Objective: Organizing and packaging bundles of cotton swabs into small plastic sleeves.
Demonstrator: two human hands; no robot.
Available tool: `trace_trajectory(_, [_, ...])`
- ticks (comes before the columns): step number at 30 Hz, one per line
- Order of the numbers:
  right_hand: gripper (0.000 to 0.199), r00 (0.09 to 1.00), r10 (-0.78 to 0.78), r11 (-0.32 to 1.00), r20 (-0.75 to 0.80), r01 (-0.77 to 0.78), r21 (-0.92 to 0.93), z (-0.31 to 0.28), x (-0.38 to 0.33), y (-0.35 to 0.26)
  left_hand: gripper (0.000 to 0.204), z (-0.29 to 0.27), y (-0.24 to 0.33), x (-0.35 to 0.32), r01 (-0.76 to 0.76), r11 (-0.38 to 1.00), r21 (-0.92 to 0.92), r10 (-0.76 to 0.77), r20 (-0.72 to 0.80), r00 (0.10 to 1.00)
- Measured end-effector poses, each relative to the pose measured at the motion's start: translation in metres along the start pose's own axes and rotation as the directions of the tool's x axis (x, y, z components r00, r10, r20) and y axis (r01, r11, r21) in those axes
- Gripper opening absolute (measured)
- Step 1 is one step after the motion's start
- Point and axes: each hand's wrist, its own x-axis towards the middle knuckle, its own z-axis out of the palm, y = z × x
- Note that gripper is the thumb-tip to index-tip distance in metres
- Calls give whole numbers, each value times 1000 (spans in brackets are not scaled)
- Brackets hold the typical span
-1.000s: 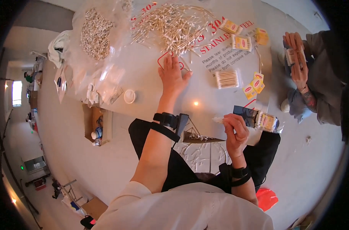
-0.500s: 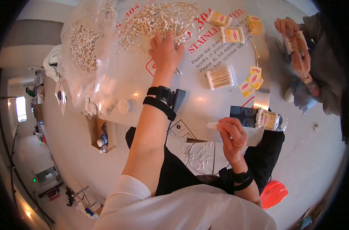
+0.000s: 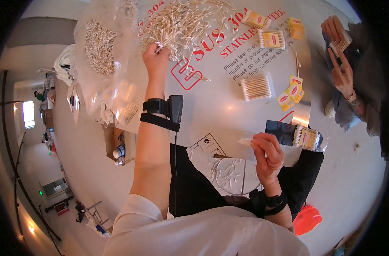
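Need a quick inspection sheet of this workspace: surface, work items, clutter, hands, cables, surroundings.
Surface: grey table with red and black lettering.
Work items: swab pile at the far side; labelled swab packs far right; unlabelled clear swab pack beside yellow cards.
Clutter: loose swabs apart from the pile; bulky clear plastic bag at left.
Hands: left hand at the pile's near edge, grip unclear; right hand pinches a clear plastic piece.
Cables: thin dark cord hangs from the left wrist device.
Surroundings: co-worker's hands at right; open cardboard box at left; orange-red item lower right.
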Motion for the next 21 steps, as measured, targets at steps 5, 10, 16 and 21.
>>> trace_trajectory(5, [16,1000,8,1000,0,-8,-29,-1,-1,3,46,17,6,-30,19,993,-116,7,220,976])
trace_trajectory(10, [15,1000,7,1000,1,-7,6,2,0,-2,61,6,-14,-51,-219,930,296,235,-19,972])
trace_trajectory(16, [15,999,41,999,-11,-40,6,2,-2,-2,72,34,-22,-66,-263,917,302,214,185,959])
trace_trajectory(21, [14,999,35,999,-18,-35,-20,5,-3,0,66,15,-5,-62,-347,809,475,326,128,937])
